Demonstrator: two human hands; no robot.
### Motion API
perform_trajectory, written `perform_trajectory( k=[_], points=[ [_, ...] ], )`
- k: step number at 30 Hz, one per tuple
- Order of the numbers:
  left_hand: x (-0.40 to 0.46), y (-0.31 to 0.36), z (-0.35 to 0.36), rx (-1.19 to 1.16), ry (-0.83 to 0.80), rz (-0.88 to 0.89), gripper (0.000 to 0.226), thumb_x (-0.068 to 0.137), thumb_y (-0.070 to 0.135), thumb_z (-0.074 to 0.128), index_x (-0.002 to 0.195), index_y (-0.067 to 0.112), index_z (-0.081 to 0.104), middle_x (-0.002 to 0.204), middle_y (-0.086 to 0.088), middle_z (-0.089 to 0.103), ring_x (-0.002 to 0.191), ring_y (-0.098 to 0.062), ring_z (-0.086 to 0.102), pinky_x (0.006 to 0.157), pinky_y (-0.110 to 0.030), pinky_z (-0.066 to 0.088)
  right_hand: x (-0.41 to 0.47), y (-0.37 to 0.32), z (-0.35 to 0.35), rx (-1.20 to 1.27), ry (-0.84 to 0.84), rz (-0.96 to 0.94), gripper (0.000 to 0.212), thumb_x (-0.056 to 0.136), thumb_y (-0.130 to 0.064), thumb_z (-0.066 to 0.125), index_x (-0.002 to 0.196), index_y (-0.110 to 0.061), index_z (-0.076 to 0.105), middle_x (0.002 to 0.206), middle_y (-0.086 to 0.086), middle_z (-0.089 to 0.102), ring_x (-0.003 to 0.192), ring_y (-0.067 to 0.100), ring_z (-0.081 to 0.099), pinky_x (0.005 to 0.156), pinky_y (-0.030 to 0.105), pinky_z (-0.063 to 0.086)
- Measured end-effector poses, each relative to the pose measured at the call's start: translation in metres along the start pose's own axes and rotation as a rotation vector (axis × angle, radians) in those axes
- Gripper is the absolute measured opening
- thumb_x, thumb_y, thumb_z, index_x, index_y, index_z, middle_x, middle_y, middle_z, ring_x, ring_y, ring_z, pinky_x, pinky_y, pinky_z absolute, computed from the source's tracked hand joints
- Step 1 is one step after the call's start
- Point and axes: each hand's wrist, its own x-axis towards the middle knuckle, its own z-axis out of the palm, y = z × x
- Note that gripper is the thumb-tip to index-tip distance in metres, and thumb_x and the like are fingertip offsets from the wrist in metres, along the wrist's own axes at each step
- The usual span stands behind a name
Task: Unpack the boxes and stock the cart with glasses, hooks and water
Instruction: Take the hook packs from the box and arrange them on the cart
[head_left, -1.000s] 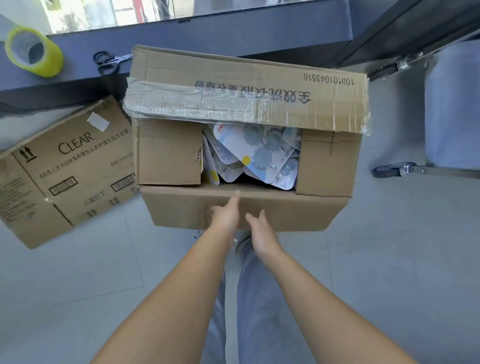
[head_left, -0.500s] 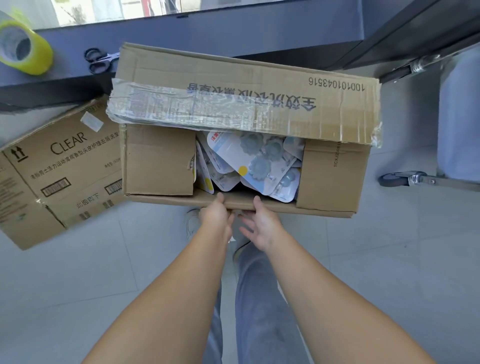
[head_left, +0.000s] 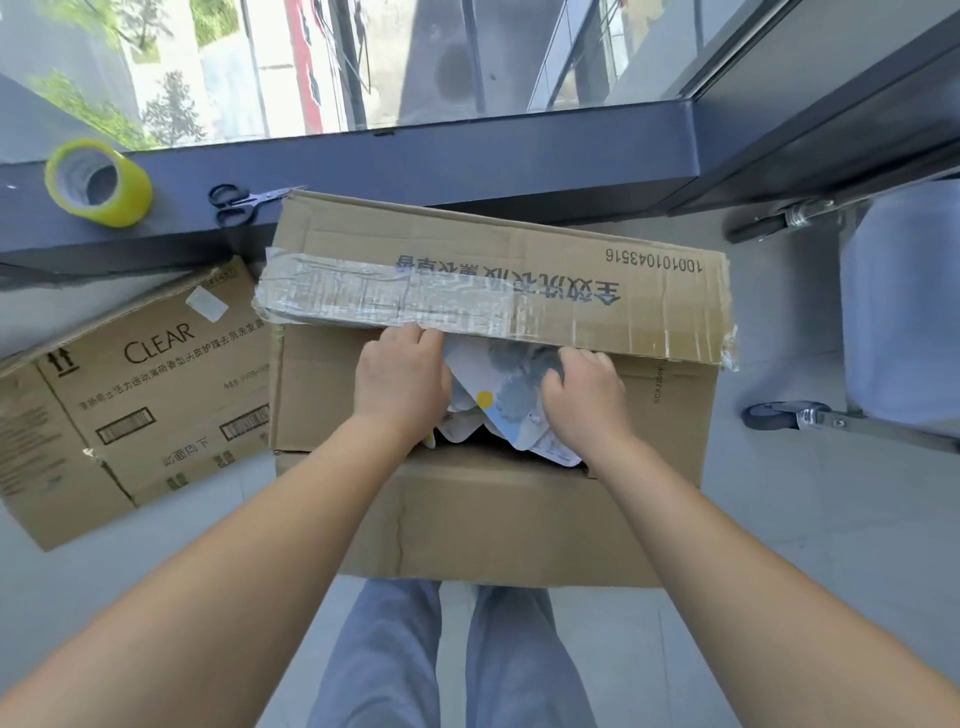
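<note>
An open cardboard box (head_left: 493, 519) stands on the floor in front of my legs, its taped far flap (head_left: 519, 280) raised. Inside lie several blister packs of hooks (head_left: 498, 400), white and pale blue cards with grey round hooks. Both my hands are down in the opening. My left hand (head_left: 402, 379) has its fingers curled over the packs on the left, just under the flap's edge. My right hand (head_left: 582, 395) grips the right side of the top pack. The lower packs are hidden.
A closed box marked CLEAR (head_left: 130, 389) lies tilted on the floor to the left. A yellow tape roll (head_left: 98, 182) and black scissors (head_left: 244, 200) rest on the dark window ledge. The cart's caster wheel (head_left: 769, 415) and frame are at the right.
The near flap has gone down. Both hands left the box's front edge and moved forward into the opening, onto the hook packs. The view tipped up toward the window.
</note>
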Motion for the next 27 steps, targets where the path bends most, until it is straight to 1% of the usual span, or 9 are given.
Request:
perform_trajectory(
  k=[2,6,8,10,13,16,20,24,27],
  points=[
    [-0.006,-0.003,-0.002,0.001,0.202,0.079,0.040,0.071,0.017,0.036,0.094,0.001,0.064,0.081,-0.015,0.060,0.070,-0.032,0.056,0.053,-0.030,0.038,-0.004,0.002,-0.003,-0.052,0.217,-0.086,0.003,0.086,-0.007,0.044,0.086,-0.009,0.047,0.088,0.007,0.049,0.096,0.030,0.045,0.076,0.035,0.028],
    [0.019,-0.001,-0.017,0.000,0.391,0.101,0.054,0.069,0.025,0.042,0.120,0.008,0.046,0.117,-0.013,0.051,0.102,-0.027,0.040,0.079,-0.038,0.042,0.012,-0.001,-0.024,-0.018,0.513,-0.230,0.044,0.073,-0.007,0.053,0.115,0.004,0.054,0.109,0.022,0.054,0.104,0.032,0.043,0.087,0.044,0.040],
    [0.050,0.005,-0.035,0.068,0.360,0.060,0.063,0.071,0.026,0.045,0.132,0.007,0.039,0.132,-0.013,0.038,0.118,-0.028,0.034,0.093,-0.045,0.040,0.038,-0.010,-0.045,-0.025,0.442,-0.219,0.058,0.077,-0.009,0.051,0.133,0.003,0.043,0.135,0.023,0.044,0.126,0.036,0.038,0.102,0.046,0.032],
    [0.084,0.008,-0.049,0.092,0.186,-0.024,0.069,0.082,0.024,0.047,0.146,0.007,0.024,0.152,-0.012,0.022,0.139,-0.027,0.019,0.107,-0.052,0.025,0.068,-0.019,-0.063,-0.083,0.298,-0.171,0.069,0.084,-0.013,0.049,0.147,-0.005,0.023,0.155,0.013,0.019,0.143,0.028,0.017,0.112,0.040,0.017],
    [0.129,-0.002,-0.047,0.107,-0.086,-0.067,0.067,0.095,0.031,0.041,0.151,0.013,0.008,0.159,-0.001,-0.003,0.146,-0.021,-0.002,0.113,-0.052,0.010,0.110,-0.029,-0.073,-0.213,0.096,-0.126,0.076,0.090,-0.025,0.050,0.151,-0.013,0.006,0.159,0.002,-0.002,0.146,0.019,0.001,0.115,0.041,0.010],
    [0.150,-0.010,-0.028,0.152,-0.244,-0.072,0.064,0.097,0.036,0.041,0.149,0.015,0.011,0.159,-0.001,0.005,0.146,-0.021,0.002,0.112,-0.053,0.012,0.141,-0.028,-0.060,-0.320,-0.081,-0.119,0.068,0.094,-0.032,0.050,0.148,-0.012,0.015,0.158,0.003,0.009,0.145,0.022,0.011,0.113,0.042,0.015],
    [0.153,-0.016,-0.001,0.228,-0.182,-0.054,0.050,0.094,0.036,0.046,0.137,0.015,0.030,0.138,-0.009,0.035,0.132,-0.029,0.026,0.113,-0.055,0.006,0.159,-0.017,-0.030,-0.444,0.130,-0.221,0.029,0.091,-0.007,0.044,0.119,-0.013,0.044,0.122,0.008,0.051,0.116,0.029,0.045,0.105,0.037,0.023],
    [0.155,-0.016,0.010,0.235,-0.114,-0.059,0.043,0.093,0.032,0.047,0.128,0.013,0.032,0.125,-0.011,0.038,0.121,-0.032,0.032,0.113,-0.055,0.003,0.170,-0.011,-0.028,-0.478,0.135,-0.282,0.029,0.090,-0.008,0.048,0.118,-0.013,0.041,0.119,0.008,0.047,0.111,0.029,0.043,0.094,0.035,0.030],
    [0.145,-0.007,0.008,0.169,-0.137,-0.110,0.052,0.093,0.022,0.042,0.140,0.012,0.022,0.142,-0.011,0.027,0.137,-0.030,0.017,0.114,-0.055,0.000,0.163,-0.017,-0.029,-0.452,0.089,-0.203,0.037,0.091,-0.012,0.047,0.127,-0.012,0.036,0.128,0.011,0.041,0.117,0.030,0.039,0.099,0.035,0.028]
  ],
)
